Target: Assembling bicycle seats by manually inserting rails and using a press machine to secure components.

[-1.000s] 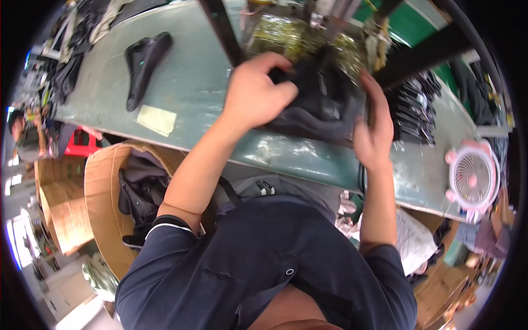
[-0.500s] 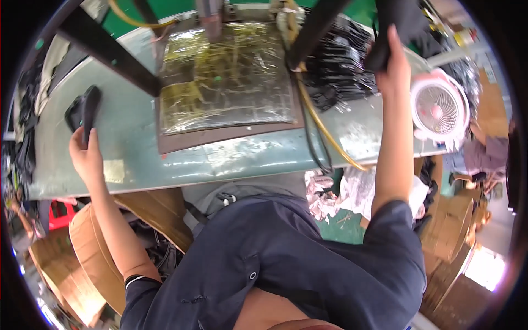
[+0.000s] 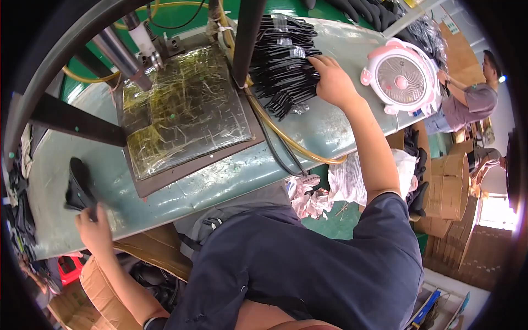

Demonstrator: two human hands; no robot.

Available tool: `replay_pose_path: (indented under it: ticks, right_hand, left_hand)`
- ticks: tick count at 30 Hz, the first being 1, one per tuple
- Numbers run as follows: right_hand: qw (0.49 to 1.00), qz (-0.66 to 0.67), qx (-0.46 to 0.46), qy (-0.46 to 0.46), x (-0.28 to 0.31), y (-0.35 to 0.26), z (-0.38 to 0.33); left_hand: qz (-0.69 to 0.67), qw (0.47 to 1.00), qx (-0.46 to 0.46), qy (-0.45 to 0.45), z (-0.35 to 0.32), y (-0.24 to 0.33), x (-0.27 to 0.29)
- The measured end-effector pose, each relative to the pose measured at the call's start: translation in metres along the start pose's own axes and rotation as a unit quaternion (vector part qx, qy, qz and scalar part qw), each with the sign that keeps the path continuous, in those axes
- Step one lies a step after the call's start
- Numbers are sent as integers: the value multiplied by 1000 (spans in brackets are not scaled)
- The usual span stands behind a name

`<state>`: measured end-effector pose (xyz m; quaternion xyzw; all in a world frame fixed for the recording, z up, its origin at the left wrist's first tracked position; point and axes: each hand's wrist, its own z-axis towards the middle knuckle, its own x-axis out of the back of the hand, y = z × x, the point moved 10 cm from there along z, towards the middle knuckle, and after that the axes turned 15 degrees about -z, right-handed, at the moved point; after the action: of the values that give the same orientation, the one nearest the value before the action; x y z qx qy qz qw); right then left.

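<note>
Head view: left hand (image 3: 94,230) at near left of the pale green table (image 3: 231,176), fingers closing on a black shaped piece (image 3: 78,187) lying at the table edge. Right hand (image 3: 334,82) at far right, spread over a stack of black pieces in clear bags (image 3: 283,63), touching the top one; real grip not clear. Apparently the step of fetching pieces from both sides. Next move probably calls for lifting each piece clean and bringing it to the foil-covered press plate (image 3: 184,113) in the middle. Cardboard box (image 3: 102,286) below near left, contents hidden. Pink fan (image 3: 400,77) far right.
</note>
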<state>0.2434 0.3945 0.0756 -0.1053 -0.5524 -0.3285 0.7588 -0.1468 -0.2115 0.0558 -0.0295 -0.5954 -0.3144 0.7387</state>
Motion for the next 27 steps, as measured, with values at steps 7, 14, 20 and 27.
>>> replay_pose_path:
  ticks: [7,14,20,27]
  right_hand:
    - [990,-72,88,-84,-7,-6,19]
    - [981,-142,127,-21,31,-23,23]
    - [971,-123,204,18,57,-96,32]
    - [999,39,-20,24,111,-34,16]
  left_hand:
    - [-33,927,-293,-234,-27,149,-12]
    - [9,883,-401,-243,-19,151,-27]
    - [-135,885,-405,-184,-44,263,-14]
    - [-166,898,-392,-111,-38,266,-26]
